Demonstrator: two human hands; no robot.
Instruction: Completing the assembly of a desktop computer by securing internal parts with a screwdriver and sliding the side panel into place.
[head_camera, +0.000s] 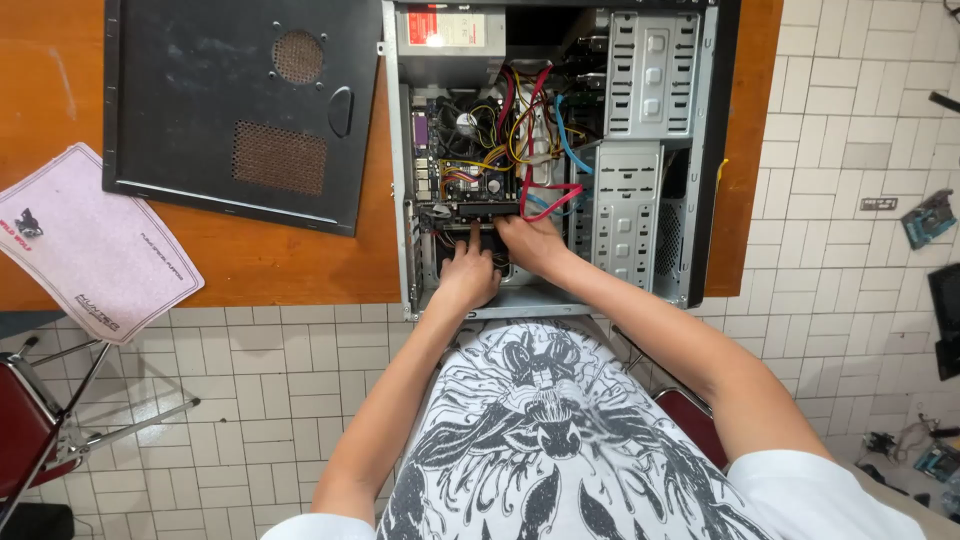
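1. An open computer case (560, 150) lies on its side on an orange-brown table (300, 250), its open face turned up so that the inside can be reached from above; its near edge hangs just at the table's edge, close to the person's body
2. The removed black side panel (235, 105) lies flat at nine o'clock from the case, just beside it, out of the way of the arms
3. A pale mouse pad (95, 245) sits at seven o'clock from the panel, half over the table's edge
4. Inside the case, a bundle of red, yellow and blue cables (530, 140) loops over the mainboard (465, 150) at twelve o'clock from the hands; a silver drive cage (628, 215) stands at three o'clock from them
5. The left hand (468, 272) reaches into the lower part of the case, fingers stretched forward and loosely spread, tips touching a dark expansion card (478, 212) near the board's lower edge; whether it grips the card I cannot tell
6. The right hand (532, 243) lies just beside it at two o'clock, fingers curled down onto the same card's end, next to a red cable loop; it seems to press or pinch there, but the grip is hidden
7. A folding chair (35, 420) stands on the tiled floor at seven o'clock
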